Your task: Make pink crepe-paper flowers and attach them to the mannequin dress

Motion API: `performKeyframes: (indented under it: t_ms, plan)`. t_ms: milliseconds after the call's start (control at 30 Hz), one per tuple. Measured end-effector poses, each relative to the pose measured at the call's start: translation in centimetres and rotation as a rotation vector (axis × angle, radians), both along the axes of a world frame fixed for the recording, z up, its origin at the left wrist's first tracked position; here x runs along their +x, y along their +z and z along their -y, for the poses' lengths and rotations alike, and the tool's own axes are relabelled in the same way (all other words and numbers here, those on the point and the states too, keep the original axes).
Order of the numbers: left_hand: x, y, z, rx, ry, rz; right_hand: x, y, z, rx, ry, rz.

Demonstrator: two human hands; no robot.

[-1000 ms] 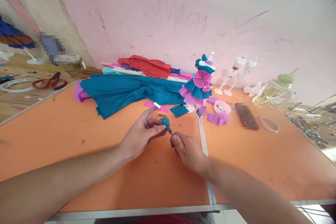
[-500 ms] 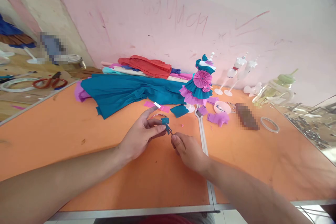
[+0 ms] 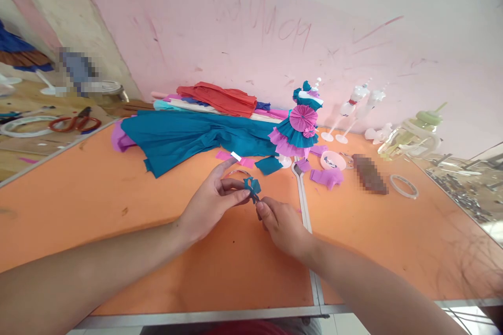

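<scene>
Apparently mid-trim: fingers of the left hand (image 3: 212,196) pinched the teal scrap (image 3: 255,185), between both hands; the right hand (image 3: 286,224) clenched a slim tool (image 3: 257,198), maybe scissors. Next move likely needed a steady pinch. Nearside tabletop (image 3: 236,275) offered room; teal sheet (image 3: 188,136) lay behind, metal seam (image 3: 300,188) crossed under right wrist.

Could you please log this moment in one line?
left hand: pinching teal piece; right hand: tool, mostly hidden, at it; dressed mannequin: standing beyond
</scene>
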State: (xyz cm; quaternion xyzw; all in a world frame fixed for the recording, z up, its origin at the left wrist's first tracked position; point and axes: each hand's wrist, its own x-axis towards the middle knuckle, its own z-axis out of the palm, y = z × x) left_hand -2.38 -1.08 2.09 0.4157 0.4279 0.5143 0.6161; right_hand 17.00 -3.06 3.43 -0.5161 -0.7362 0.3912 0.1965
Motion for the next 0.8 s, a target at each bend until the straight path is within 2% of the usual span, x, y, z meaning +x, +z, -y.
performKeyframes:
  t_ms: [267, 500, 700, 800]
  plan:
    - [0.1, 0.73, 0.35, 0.017, -0.004, -0.046, -0.24, -0.1, -0.1, -0.003, -0.031, 0.035]
    - [0.06, 0.34, 0.35, 0.041, -0.001, -0.075, -0.13, -0.22, -0.12, -0.011, -0.054, 0.016]
    - [-0.05, 0.46, 0.24, 0.024, -0.037, 0.075, -0.14, -0.24, -0.07, -0.029, -0.028, -0.003]
    - [-0.12, 0.54, 0.05, 0.003, -0.001, 0.092, -0.19, -0.1, -0.06, -0.041, -0.011, -0.015]
